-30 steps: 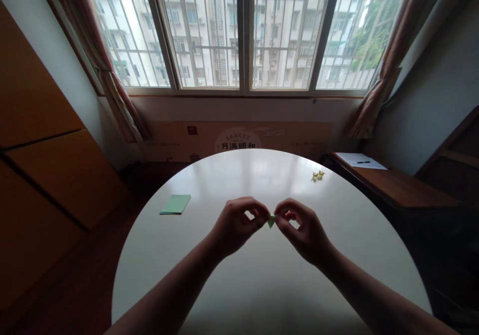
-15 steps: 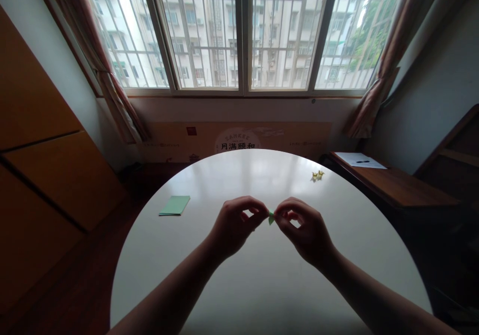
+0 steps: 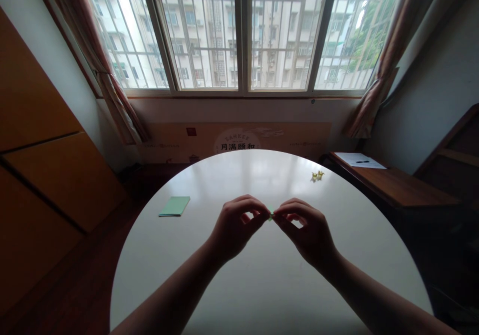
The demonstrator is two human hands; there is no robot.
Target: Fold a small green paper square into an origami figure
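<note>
A small folded piece of green paper is pinched between the fingertips of both hands, above the middle of the round white table. My left hand grips its left side with thumb and forefinger. From the other side, my right hand pinches it the same way. The fingertips nearly meet and cover most of the paper, so its folded shape cannot be made out. To the left of my hands lies a stack of square green paper.
Small yellow folded-paper figures stand near the table's far right edge. Beyond it, a wooden side table bears a white sheet with a pen. A printed panel stands below the window.
Less of the green paper shows now; the point that hung below the fingertips is mostly out of sight. My right fingers have shifted slightly around it.
</note>
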